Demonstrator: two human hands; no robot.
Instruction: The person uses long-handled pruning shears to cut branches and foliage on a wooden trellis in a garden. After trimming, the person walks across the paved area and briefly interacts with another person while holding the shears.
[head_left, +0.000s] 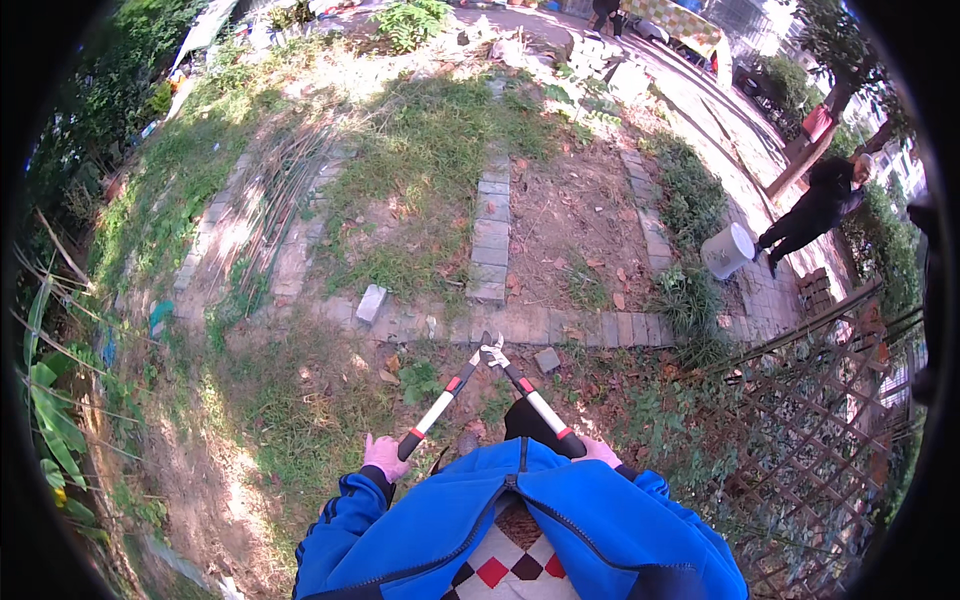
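A pair of loppers (493, 351) with white, red and black handles points away from me, its handles spread and its jaws parted. My left hand (385, 456) grips the black end of the left handle, its thumb lifted. Around the right handle's end is my right hand (598, 451). The blades lie in view just short of a brick edging (525, 327) in the ground. A loose brick (548, 360) rests right of the blades. A pale block (371, 303) stands on the edging to the left.
Brick strips (491, 232) divide grassy and bare soil plots. Cut stalks (281, 187) lie in a heap at left. A white bucket (727, 251) stands near a person in dark clothes (814, 206) at right. Below them runs a wooden lattice fence (810, 427) with plants.
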